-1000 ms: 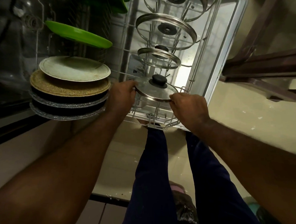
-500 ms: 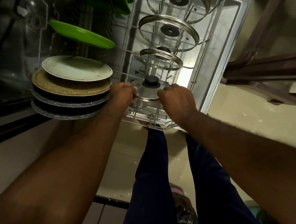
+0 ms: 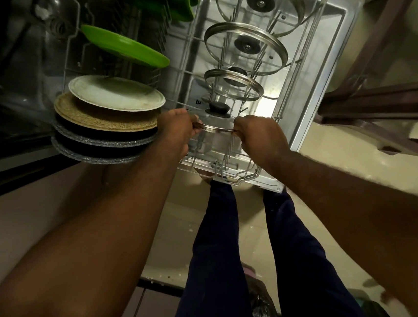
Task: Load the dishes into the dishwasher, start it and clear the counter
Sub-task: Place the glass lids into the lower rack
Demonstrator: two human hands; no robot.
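A small glass lid (image 3: 216, 121) with a steel rim and black knob is held over the near end of the pulled-out dishwasher rack (image 3: 304, 72). My left hand (image 3: 174, 131) pinches its left rim and my right hand (image 3: 259, 133) pinches its right rim. The lid is tipped steeply, its lower part down among the rack's tines. Behind it three larger glass lids (image 3: 245, 45) stand in a row in the same rack. To the left in the rack stand plates on edge: a cream plate (image 3: 117, 93), a cork-coloured disc (image 3: 91, 118), dark speckled plates (image 3: 99, 148) and green plates (image 3: 125, 46).
The open dishwasher door (image 3: 333, 51) lies under the rack. A dark brown plastic chair (image 3: 376, 106) stands to the right. My legs in dark blue trousers (image 3: 219, 246) stand on the beige floor, with a black bag (image 3: 263, 306) near my feet.
The small lid has tipped from nearly flat to steeply on edge and gone lower into the rack's tines. Both hands moved closer together on its rim.
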